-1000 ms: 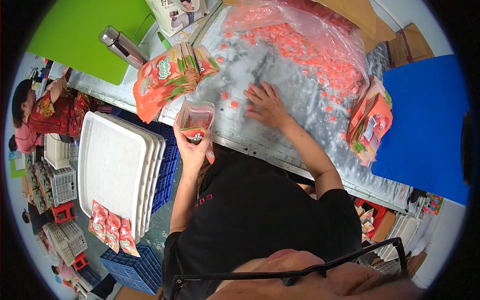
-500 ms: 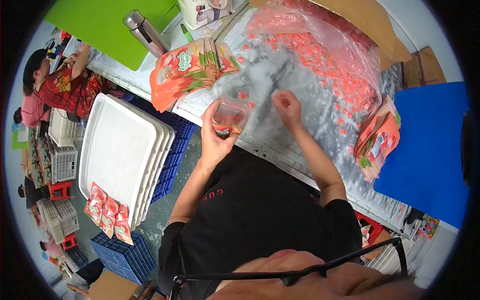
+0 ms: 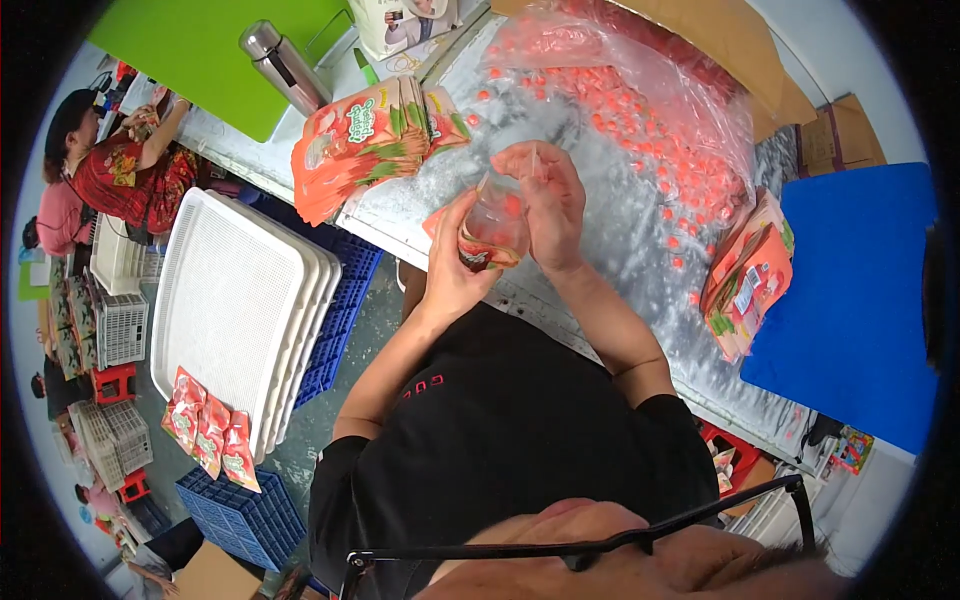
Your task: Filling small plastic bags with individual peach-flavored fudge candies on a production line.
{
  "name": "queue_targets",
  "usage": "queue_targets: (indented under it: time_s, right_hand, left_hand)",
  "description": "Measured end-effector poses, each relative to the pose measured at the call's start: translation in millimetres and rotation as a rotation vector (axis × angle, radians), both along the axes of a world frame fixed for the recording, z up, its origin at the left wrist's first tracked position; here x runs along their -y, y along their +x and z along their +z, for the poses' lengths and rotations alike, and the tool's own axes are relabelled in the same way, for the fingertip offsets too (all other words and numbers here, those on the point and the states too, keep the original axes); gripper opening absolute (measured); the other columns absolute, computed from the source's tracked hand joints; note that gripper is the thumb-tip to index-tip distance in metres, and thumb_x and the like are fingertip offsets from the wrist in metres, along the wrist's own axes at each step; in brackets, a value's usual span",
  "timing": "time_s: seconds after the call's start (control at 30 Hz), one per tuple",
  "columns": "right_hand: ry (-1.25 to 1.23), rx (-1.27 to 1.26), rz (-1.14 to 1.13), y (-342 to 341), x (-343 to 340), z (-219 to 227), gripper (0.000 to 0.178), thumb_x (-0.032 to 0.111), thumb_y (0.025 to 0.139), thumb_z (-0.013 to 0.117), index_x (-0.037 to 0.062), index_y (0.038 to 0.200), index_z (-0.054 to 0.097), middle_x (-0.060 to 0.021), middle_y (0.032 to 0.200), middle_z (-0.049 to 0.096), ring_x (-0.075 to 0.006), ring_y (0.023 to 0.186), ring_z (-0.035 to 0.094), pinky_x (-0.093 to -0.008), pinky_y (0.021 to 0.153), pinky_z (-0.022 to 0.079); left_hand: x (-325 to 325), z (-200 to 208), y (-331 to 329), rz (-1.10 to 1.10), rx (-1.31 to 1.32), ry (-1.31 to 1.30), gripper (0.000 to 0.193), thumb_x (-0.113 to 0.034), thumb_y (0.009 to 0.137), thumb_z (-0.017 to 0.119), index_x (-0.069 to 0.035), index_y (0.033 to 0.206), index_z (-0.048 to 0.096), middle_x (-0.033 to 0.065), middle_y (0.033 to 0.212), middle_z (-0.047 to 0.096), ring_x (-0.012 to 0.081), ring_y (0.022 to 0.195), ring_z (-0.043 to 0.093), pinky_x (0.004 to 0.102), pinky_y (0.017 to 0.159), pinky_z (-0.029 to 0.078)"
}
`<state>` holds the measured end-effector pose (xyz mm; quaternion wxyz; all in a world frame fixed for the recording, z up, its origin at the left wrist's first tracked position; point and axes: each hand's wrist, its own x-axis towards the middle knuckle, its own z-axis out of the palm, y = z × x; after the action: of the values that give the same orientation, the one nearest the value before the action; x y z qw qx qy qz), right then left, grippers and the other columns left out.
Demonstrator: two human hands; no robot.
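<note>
My left hand grips a small pouch from its left side and bottom. The pouch has a see-through face and a red printed part, and red balls show inside it. At its upper right edge is my right hand, fingers curled and thumb drawn in over the mouth; whatever they pinch is too small or hidden to tell. Beyond the hands, many small red balls lie scattered on the table. A stack of flat red printed pouches rests just past my left hand.
A clear plastic bag of red balls lies at the far right, beside a cardboard box. More pouches lie by a blue board. White trays are stacked at left, several filled pouches on top. A steel flask stands behind.
My right hand has come left from over the table to the pouch's mouth. The pouch and my left hand have shifted slightly right.
</note>
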<state>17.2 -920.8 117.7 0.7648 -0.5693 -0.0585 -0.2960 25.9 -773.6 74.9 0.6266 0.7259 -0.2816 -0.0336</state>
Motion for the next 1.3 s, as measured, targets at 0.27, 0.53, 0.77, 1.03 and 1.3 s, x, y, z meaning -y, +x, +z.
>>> queue_targets:
  time_s: [0.27,0.53,0.77,1.03,1.3]
  right_hand:
    - [-0.069,-0.052,0.075,-10,-2,15,0.034,0.014,0.094,0.055,-0.0038,0.123,0.05,-0.0157,0.121,0.059,-0.0211,0.11,0.058,-0.0358,0.099,0.044]
    - [-0.362,-0.16,0.203,-20,2,20,0.041,0.004,0.088,0.057,-0.0043,0.127,0.05,-0.0147,0.126,0.058,-0.0206,0.115,0.057,-0.0353,0.101,0.043]
    - [-1.077,0.019,-0.13,-30,3,56,0.043,0.01,0.078,0.07,-0.002,0.119,0.058,-0.0136,0.119,0.061,-0.0282,0.112,0.058,-0.0419,0.099,0.044]
    - [-1.488,0.169,0.223,-24,22,46,0.029,0.009,0.075,0.065,0.0015,0.103,0.063,-0.0107,0.105,0.063,-0.0278,0.102,0.061,-0.0393,0.089,0.05]
    - [-1.516,0.099,0.294,-46,18,37,0.031,0.01,0.077,0.063,0.001,0.107,0.062,-0.0091,0.097,0.061,-0.0254,0.089,0.062,-0.0375,0.083,0.052]
  left_hand:
    - [4,-1,0,0.031,0.028,-0.017,0.087,0.001,0.062,0.08,-0.003,0.139,0.038,0.0203,0.138,0.047,0.0351,0.128,0.048,0.0424,0.105,0.04]
    - [4,-1,1,0.108,0.051,-0.044,0.088,0.0,0.064,0.081,-0.003,0.14,0.038,0.0199,0.135,0.049,0.0343,0.124,0.051,0.0407,0.102,0.043]
    - [13,-8,-3,0.206,-0.072,-0.254,0.091,-0.001,0.064,0.082,-0.002,0.142,0.034,0.0181,0.141,0.043,0.0319,0.126,0.049,0.0412,0.106,0.04]
    - [-20,-14,3,0.167,0.104,-0.181,0.126,-0.025,0.048,0.094,-0.002,0.149,0.022,0.0187,0.151,0.031,0.0322,0.14,0.032,0.0434,0.115,0.027]
    - [-38,-7,41,-0.396,-0.218,0.082,0.11,-0.017,0.057,0.092,-0.009,0.149,0.033,0.0124,0.142,0.052,0.0278,0.119,0.057,0.0381,0.099,0.047]
